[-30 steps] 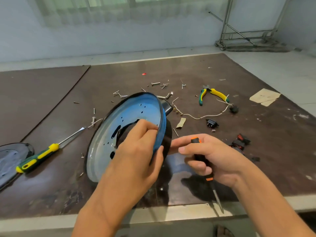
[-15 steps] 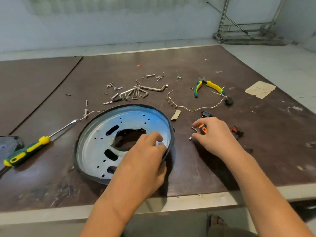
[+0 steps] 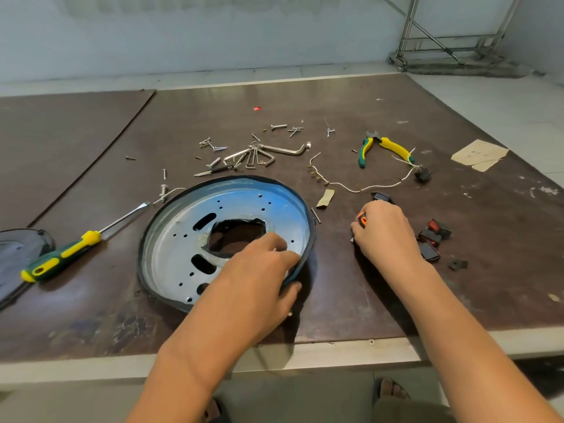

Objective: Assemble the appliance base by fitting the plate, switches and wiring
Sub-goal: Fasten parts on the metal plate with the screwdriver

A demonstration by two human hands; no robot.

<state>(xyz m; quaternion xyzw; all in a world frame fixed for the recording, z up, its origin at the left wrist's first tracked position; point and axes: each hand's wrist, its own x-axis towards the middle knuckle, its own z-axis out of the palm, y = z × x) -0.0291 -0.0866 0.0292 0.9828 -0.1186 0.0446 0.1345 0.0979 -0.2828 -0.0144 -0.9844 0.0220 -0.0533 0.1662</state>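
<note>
Head view: plate [image 3: 183,239] lies flat on the table [image 3: 91,315], hollow side up.
Left hand [image 3: 256,279]: grasps its right rim, likely steadying it.
Right hand [image 3: 384,233]: wrapped round an orange screwdriver [image 3: 362,219], just beside the switches [image 3: 435,236], probably readying one.
Wire [image 3: 360,188]: loose beyond.

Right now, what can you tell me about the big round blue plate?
The plate is a round dish of shiny, bluish metal with a dark rim. It has a big ragged hole in the middle, long slots and many small holes. It lies hollow side up on the brown table. The left hand grips its near right rim.
</note>
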